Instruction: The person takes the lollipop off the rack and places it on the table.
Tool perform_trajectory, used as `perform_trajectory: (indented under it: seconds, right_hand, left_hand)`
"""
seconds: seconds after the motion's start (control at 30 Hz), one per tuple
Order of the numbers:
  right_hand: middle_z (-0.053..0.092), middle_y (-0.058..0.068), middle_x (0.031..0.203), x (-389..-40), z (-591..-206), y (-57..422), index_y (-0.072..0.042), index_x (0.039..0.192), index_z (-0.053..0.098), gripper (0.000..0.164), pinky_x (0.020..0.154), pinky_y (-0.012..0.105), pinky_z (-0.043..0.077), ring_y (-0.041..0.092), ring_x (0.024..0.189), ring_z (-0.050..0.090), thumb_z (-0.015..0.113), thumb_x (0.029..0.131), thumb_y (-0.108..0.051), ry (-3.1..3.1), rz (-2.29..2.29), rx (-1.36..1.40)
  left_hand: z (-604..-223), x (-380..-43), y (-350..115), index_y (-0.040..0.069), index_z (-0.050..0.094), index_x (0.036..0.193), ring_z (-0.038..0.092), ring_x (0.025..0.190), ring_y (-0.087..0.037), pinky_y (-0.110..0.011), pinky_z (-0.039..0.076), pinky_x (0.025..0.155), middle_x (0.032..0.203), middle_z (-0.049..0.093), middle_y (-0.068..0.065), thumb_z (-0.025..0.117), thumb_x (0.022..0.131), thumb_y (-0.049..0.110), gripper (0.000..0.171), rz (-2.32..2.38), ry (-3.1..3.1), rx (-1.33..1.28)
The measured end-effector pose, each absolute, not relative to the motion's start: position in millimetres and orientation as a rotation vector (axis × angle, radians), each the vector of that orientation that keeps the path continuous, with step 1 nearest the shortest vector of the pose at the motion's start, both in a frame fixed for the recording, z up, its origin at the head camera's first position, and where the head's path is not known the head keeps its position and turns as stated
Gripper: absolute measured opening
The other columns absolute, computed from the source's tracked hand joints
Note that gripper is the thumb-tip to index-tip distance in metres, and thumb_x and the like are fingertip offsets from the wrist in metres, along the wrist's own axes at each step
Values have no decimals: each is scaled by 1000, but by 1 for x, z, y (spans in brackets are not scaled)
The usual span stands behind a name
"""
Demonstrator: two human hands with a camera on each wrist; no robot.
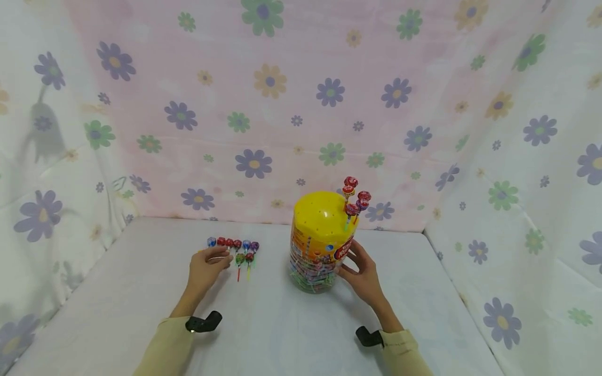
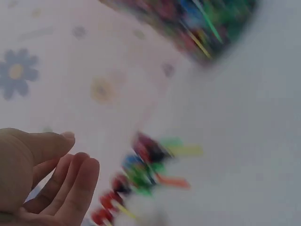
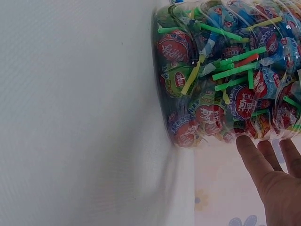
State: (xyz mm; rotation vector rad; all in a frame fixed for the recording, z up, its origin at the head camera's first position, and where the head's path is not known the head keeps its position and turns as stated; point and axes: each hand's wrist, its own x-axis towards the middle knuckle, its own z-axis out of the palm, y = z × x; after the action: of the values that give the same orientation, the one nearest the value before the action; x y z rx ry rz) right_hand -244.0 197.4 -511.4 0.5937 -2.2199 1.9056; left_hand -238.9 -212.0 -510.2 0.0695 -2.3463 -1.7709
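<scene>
A clear plastic jar (image 1: 314, 266) filled with wrapped lollipops stands upright on the table, topped by a yellow lid (image 1: 324, 211) with small holes. Several lollipops (image 1: 351, 209) stick up from the lid's right side. My right hand (image 1: 362, 274) touches the jar's right side with extended fingers; in the right wrist view the fingertips (image 3: 244, 141) rest against the clear wall. To the left, my left hand (image 1: 207, 269) hovers beside a group of loose lollipops (image 1: 237, 244). In the left wrist view its thumb and fingers are loosely bent and apart, with nothing between them.
White cloth covers the table (image 1: 263, 334). A flower-printed curtain (image 1: 301, 104) rises behind the table and along both sides. Black wrist-worn devices (image 1: 204, 322) sit on both forearms.
</scene>
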Motion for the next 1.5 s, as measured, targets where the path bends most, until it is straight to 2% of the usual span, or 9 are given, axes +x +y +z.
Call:
perform_trajectory:
  seconds: [0.1, 0.17, 0.3, 0.37, 0.6, 0.73, 1.0, 1.27, 1.5]
  right_hand:
    - [40, 15, 159, -244, -510, 197, -15, 158, 36, 81, 103, 49, 51, 44, 141, 44, 75, 89, 2, -2221, 1905, 594]
    - [40, 15, 159, -244, -509, 197, -15, 158, 35, 81, 103, 48, 51, 44, 141, 44, 75, 89, 2, -2222, 1907, 590]
    - [40, 14, 160, -245, -509, 197, -16, 158, 35, 82, 103, 48, 51, 43, 142, 44, 75, 89, 1, -2227, 1911, 584]
    - [40, 13, 159, -246, -509, 197, -16, 158, 35, 82, 104, 48, 51, 43, 142, 44, 75, 89, 1, -2228, 1912, 582]
    - [40, 14, 159, -246, -507, 198, -15, 158, 35, 81, 104, 51, 50, 43, 141, 44, 75, 90, 1, -2216, 1914, 585]
    - [40, 14, 159, -246, -508, 199, -15, 158, 35, 81, 103, 49, 51, 43, 141, 45, 75, 89, 2, -2220, 1902, 584]
    - [40, 14, 159, -246, -508, 199, -16, 158, 35, 81, 103, 46, 52, 43, 141, 45, 75, 89, 1, -2213, 1899, 599]
    - [39, 14, 160, -245, -508, 198, -16, 158, 35, 81, 103, 42, 52, 43, 142, 44, 75, 90, 2, -2208, 1919, 601]
    - [40, 15, 159, -244, -510, 196, -13, 158, 36, 82, 102, 41, 53, 41, 142, 44, 75, 88, 5, -2199, 1939, 584]
  left_hand:
    - [-485, -234, -203, -10, 59, 131, 72, 94, -7, -20, 60, 82, 126, 62, -32, 68, 98, 8, 39, -1975, -2217, -16]
    - [-466, -231, -193, -8, 59, 132, 71, 94, -3, -20, 59, 85, 124, 65, -26, 67, 99, 9, 39, -2017, -2172, -89]
    - [-430, -225, -169, -4, 58, 136, 72, 98, -6, -22, 59, 89, 116, 69, -5, 68, 98, 9, 40, -2088, -2093, -297]
    - [-413, -223, -154, -4, 57, 137, 72, 101, -9, -25, 59, 90, 115, 69, -1, 67, 98, 7, 42, -2154, -2046, -397]
    - [-369, -223, -101, -7, 57, 135, 70, 113, -16, -30, 56, 98, 127, 66, -20, 66, 97, -1, 40, -2233, -1962, -707]
    - [-353, -223, -70, -7, 60, 134, 66, 121, -26, -30, 54, 102, 131, 64, -26, 65, 97, -2, 38, -2188, -1977, -862]
    - [-342, -231, -21, -7, 57, 138, 60, 128, -35, -32, 51, 105, 136, 61, -24, 65, 97, -2, 42, -2178, -1981, -989]
    - [-345, -234, -2, -6, 58, 136, 64, 124, -31, -30, 53, 102, 132, 65, -21, 68, 96, 0, 42, -2074, -2037, -875]
    - [-341, -223, 6, -6, 58, 136, 66, 121, -31, -33, 54, 102, 132, 65, -19, 69, 95, 0, 42, -1953, -2074, -841]
